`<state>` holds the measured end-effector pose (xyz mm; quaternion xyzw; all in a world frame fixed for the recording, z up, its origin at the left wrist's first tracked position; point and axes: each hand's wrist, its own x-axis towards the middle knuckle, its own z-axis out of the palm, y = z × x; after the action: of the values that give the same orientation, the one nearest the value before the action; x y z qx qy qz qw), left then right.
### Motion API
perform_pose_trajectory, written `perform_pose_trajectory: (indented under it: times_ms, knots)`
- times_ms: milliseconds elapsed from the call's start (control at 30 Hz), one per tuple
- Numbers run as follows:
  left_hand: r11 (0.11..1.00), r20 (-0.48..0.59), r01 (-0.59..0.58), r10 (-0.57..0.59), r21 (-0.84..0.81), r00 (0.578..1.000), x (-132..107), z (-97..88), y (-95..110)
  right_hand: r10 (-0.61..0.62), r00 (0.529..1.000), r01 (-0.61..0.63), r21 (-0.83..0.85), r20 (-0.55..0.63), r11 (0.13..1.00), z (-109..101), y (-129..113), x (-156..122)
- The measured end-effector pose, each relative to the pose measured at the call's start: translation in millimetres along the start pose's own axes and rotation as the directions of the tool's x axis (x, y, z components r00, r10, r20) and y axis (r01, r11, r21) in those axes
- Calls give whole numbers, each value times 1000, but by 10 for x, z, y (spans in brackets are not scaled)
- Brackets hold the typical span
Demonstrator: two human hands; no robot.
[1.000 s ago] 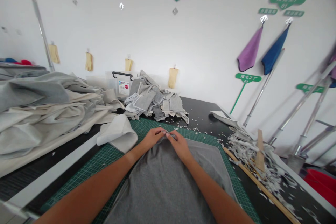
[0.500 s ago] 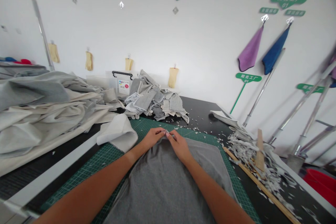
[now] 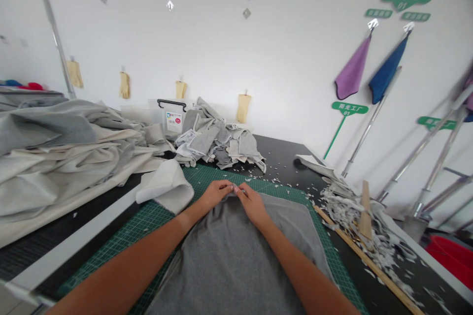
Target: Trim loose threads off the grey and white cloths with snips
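A grey cloth (image 3: 236,256) lies flat on a green cutting mat (image 3: 148,221) in front of me. My left hand (image 3: 214,193) and my right hand (image 3: 252,203) meet at the cloth's far edge. Both pinch that edge with fingertips pressed together, almost touching each other. My forearms stretch over the cloth. A folded pale piece of fabric (image 3: 166,186) rests on the mat just left of my left hand.
A big heap of grey and cream fabric (image 3: 62,147) fills the left side. Cut pieces (image 3: 218,142) pile up at the back by a clear box (image 3: 170,118). Scraps and a wooden ruler (image 3: 365,261) lie on the right. Cloths and poles hang along the wall.
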<state>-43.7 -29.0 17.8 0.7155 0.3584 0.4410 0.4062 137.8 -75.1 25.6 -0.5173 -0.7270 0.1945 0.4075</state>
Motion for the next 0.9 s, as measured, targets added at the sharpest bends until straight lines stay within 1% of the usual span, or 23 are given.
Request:
perform_pose_trajectory:
  times_ms: [267,367,500,600,767,833,900]
  knots:
    - [999,3,16,-16,-32,1000,-20,10,60,-11,1000,11,49,-4,999,3,-6,-7]
    - [999,-7,30,-30,-34,1000,-25,18,75,-1,999,4,77,-41,997,11,-13,1]
    - [999,-8,21,-21,-30,1000,-18,33,41,30,996,-19,134,-79,991,24,34,44]
    - [999,-14,2,-2,-42,1000,-7,45,8,75,995,-64,173,-58,983,27,91,88]
    - [999,-39,-26,25,-40,999,-3,54,2,63,998,-62,228,3,972,16,142,123]
    - [999,-31,-13,12,-32,999,-4,58,6,113,993,-116,291,25,950,15,148,120]
    - [999,-16,10,-11,-49,1000,-4,65,14,176,984,-175,381,31,908,13,150,117]
